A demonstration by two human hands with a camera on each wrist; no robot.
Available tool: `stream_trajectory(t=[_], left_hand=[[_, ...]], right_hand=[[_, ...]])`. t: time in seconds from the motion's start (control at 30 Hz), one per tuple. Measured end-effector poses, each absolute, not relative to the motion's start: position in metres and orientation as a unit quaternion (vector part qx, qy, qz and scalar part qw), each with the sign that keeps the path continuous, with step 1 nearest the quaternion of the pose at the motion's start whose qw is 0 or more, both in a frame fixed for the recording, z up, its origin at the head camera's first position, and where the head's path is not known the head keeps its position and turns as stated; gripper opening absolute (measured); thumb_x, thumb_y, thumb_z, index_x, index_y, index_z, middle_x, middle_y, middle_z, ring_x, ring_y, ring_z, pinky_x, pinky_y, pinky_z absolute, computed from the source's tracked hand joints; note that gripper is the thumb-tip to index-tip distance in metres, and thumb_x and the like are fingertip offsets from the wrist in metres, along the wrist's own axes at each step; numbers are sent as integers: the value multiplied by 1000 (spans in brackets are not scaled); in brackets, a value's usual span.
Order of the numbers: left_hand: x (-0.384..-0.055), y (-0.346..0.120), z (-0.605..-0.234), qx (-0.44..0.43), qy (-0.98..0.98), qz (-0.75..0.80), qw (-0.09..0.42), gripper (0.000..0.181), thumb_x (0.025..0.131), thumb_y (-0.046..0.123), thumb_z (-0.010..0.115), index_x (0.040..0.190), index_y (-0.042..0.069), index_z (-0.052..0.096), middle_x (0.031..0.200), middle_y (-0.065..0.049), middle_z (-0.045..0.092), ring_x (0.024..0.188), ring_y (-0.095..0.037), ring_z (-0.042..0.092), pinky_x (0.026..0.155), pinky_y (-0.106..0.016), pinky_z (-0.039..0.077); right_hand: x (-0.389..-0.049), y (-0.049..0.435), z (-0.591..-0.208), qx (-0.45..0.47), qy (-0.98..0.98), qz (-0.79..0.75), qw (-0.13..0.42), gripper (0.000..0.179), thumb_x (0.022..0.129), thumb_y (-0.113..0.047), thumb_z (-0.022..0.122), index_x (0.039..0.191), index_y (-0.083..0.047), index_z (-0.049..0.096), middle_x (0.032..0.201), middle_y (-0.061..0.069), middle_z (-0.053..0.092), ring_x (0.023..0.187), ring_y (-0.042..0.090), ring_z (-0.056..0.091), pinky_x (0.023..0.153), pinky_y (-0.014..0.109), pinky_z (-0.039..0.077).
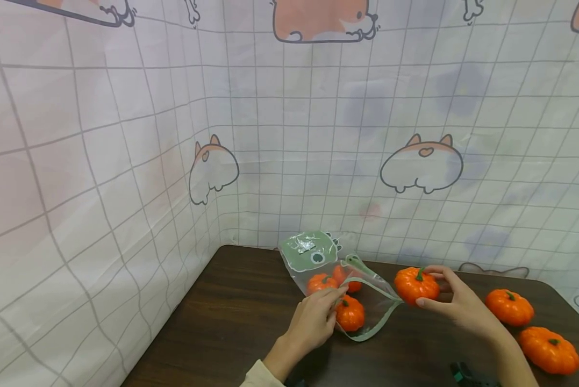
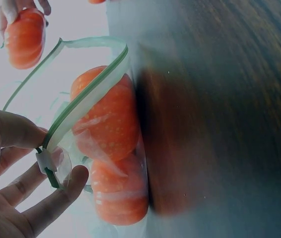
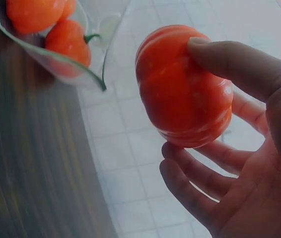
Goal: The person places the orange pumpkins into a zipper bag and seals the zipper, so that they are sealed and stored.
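My right hand (image 1: 456, 301) holds a small orange toy pumpkin (image 1: 416, 286) with a green stem, just right of the mouth of a clear zip bag (image 1: 377, 307). In the right wrist view, thumb and fingers grip that pumpkin (image 3: 185, 89) from opposite sides. By its green-edged rim my left hand (image 1: 313, 318) pinches the bag, close to the white slider (image 2: 46, 161). The bag's mouth gapes toward the right. Inside it lie three pumpkins, the nearest pumpkin (image 1: 350, 314) right at the opening.
Two more pumpkins stand at the right of the dark wooden table (image 1: 212, 322): a rear pumpkin (image 1: 509, 307) and a front pumpkin (image 1: 549, 351). A dark object (image 1: 463, 372) sits at the bottom edge. Behind the table hangs a grid-patterned cloth (image 1: 308, 177).
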State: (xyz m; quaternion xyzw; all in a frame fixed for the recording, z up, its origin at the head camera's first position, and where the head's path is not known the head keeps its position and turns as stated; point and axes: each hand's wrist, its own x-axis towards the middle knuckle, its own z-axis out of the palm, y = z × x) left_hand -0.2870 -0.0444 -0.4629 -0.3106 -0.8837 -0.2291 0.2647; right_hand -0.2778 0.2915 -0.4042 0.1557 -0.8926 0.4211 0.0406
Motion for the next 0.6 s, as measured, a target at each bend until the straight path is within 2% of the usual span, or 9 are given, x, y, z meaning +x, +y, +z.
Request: stream_trajectory(t=[0.1,0.2,0.37,0.6], left_hand=[[-287,-43,-462,-312,-883,-230,266,63,80,-1,72,139,20,64,120,7,74,87,-9,68,68,-22,54],[-288,-42,-461,-312,-883,-238,259,62,81,0,72,139,21,64,117,7,74,79,-6,62,63,-18,48],[-288,-41,-461,-307,-884,-245,254,59,83,0,72,138,22,65,111,7,74,72,-4,52,59,-15,41],[-287,-43,-462,-307,-884,-242,257,58,84,1,72,138,22,65,109,7,74,74,-3,56,60,-15,43]], right_hand=[[-276,284,-401,170,-891,418,49,67,93,-23,75,146,-8,39,145,33,46,111,33,63,73,29,57],[-273,276,-398,188,-890,412,58,64,92,-23,76,144,-9,42,142,31,49,105,25,64,75,27,57],[-267,266,-400,217,-893,388,72,61,90,-29,79,141,-15,47,136,20,57,100,13,64,80,28,56],[-259,258,-414,254,-882,389,84,58,88,-27,81,136,-19,50,127,9,61,99,4,62,80,27,56]])
